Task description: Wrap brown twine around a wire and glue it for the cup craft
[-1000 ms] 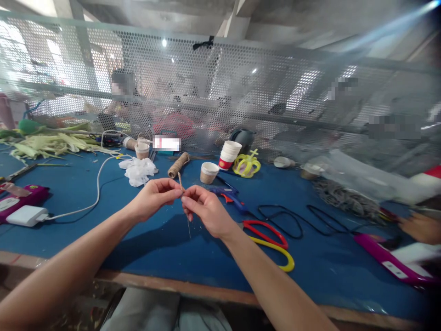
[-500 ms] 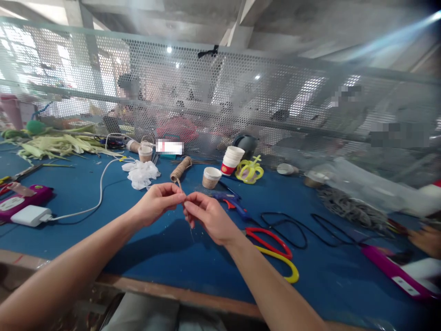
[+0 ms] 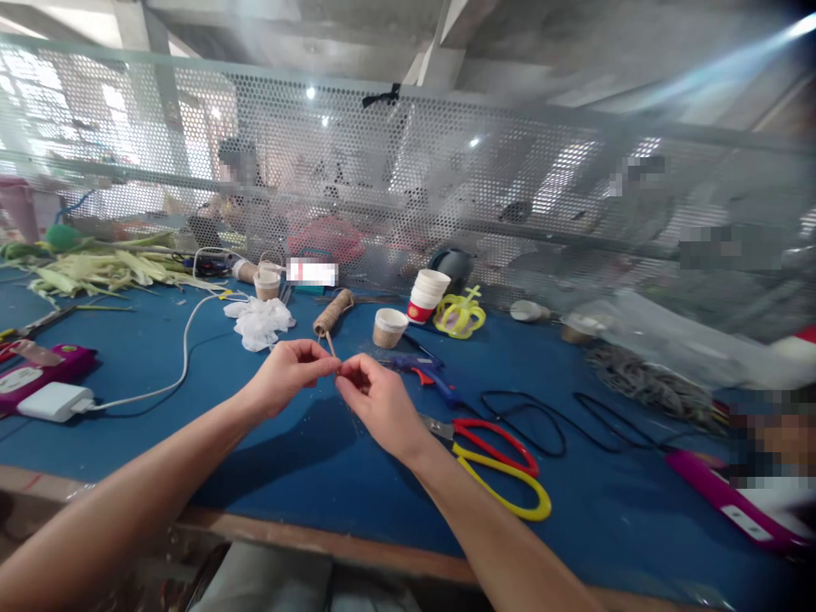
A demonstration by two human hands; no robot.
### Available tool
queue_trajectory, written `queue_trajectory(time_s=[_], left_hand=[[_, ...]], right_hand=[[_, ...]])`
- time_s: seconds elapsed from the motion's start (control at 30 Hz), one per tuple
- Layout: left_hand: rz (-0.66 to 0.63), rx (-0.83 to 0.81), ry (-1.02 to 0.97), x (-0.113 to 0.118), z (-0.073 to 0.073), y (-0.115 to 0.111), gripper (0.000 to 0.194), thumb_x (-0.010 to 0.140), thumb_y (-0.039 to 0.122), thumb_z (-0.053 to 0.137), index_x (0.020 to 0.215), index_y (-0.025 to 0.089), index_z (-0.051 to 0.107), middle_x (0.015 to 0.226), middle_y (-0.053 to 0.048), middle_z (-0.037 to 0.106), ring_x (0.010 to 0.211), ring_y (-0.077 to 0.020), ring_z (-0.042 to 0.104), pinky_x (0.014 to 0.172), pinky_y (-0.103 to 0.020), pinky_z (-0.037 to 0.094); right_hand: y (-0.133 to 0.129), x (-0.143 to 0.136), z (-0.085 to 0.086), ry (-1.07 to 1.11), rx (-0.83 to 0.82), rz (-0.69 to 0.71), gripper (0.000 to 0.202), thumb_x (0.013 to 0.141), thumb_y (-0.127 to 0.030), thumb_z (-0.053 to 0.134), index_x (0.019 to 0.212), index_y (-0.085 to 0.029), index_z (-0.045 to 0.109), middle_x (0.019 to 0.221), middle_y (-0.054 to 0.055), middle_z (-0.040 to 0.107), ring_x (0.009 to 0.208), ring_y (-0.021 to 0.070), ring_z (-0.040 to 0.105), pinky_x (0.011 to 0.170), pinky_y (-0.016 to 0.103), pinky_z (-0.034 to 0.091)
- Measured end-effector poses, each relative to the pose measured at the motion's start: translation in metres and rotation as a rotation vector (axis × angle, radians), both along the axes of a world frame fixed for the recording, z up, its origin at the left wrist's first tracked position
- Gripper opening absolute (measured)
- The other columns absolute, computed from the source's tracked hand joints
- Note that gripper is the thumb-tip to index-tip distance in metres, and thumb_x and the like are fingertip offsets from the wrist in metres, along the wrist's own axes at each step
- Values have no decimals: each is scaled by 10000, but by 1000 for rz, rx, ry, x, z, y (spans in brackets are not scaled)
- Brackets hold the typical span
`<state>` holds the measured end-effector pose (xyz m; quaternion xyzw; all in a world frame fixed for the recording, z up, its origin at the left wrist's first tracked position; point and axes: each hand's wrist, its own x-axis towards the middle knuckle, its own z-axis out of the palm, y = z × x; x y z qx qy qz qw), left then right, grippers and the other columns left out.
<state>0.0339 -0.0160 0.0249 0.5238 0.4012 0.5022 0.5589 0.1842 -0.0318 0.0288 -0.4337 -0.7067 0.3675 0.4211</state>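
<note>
My left hand and my right hand meet fingertip to fingertip above the table. Both are closed in a pinch on a thin brown strand of twine. That strand runs up and away from the fingertips toward a spool of twine lying just beyond. Most of what the fingertips hold is covered by the fingers. Close beyond my right hand are a blue glue gun and a twine-wrapped paper cup. Scissors with one red and one yellow handle lie beside my right forearm.
Stacked paper cups stand by a yellow crown-shaped piece. Crumpled white plastic lies at left, near a power strip with a white charger. Black cable and grey cord spread rightward. A perforated screen backs the table.
My right hand has shifted slightly left and up, its fingers drawn closer together. A thin end that hung below the fingers is now hard to see. More of the scissors shows.
</note>
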Motion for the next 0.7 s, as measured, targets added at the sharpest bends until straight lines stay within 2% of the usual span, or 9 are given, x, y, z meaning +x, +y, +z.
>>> queue_trajectory(time_s=[0.07, 0.2, 0.3, 0.4, 0.57, 0.7], left_hand=[[-7, 48, -5, 0, 0, -1, 214, 603, 271, 714, 590, 111, 574, 535, 41, 525, 477, -36, 400, 475, -192, 295], [-135, 55, -106, -2, 1, -2, 222, 620, 290, 707, 624, 121, 563, 574, 29, 545, 516, -59, 460, 513, -205, 331], [-192, 18, -139, -4, 2, -1, 228, 623, 296, 707, 635, 122, 559, 591, 17, 556, 529, -70, 481, 520, -211, 341], [-187, 15, -123, -8, 3, 0, 203, 625, 272, 706, 637, 117, 576, 587, 25, 543, 500, -46, 435, 489, -193, 309], [-153, 47, -48, -7, 3, 1, 161, 616, 236, 711, 664, 119, 611, 598, 26, 557, 506, -44, 415, 488, -195, 292], [-103, 43, -81, -5, 2, 1, 187, 614, 254, 715, 610, 118, 588, 559, 38, 532, 482, -38, 386, 473, -197, 268]], right_hand=[[2, 2, 1, 74, -100, 67, 138, 723, -291, 586, 724, -171, 516, 611, -33, 518, 496, 78, 447, 484, 232, 375], [5, 6, 3, 306, -418, 305, 213, 701, -335, 629, 756, -147, 545, 666, -7, 566, 521, 71, 490, 463, 205, 370], [5, 6, 3, 367, -504, 353, 216, 674, -316, 664, 731, -146, 544, 625, -20, 565, 490, 56, 479, 450, 190, 350], [4, 4, 3, 355, -411, 250, 204, 664, -304, 667, 715, -157, 535, 590, -35, 550, 483, 60, 469, 458, 197, 361], [-1, -1, 5, 172, -173, 68, 138, 696, -283, 614, 716, -167, 544, 555, -52, 507, 452, 70, 444, 470, 227, 383], [-3, -1, 7, 120, -94, 55, 107, 711, -261, 599, 694, -165, 552, 536, -53, 493, 453, 70, 430, 474, 226, 370]])
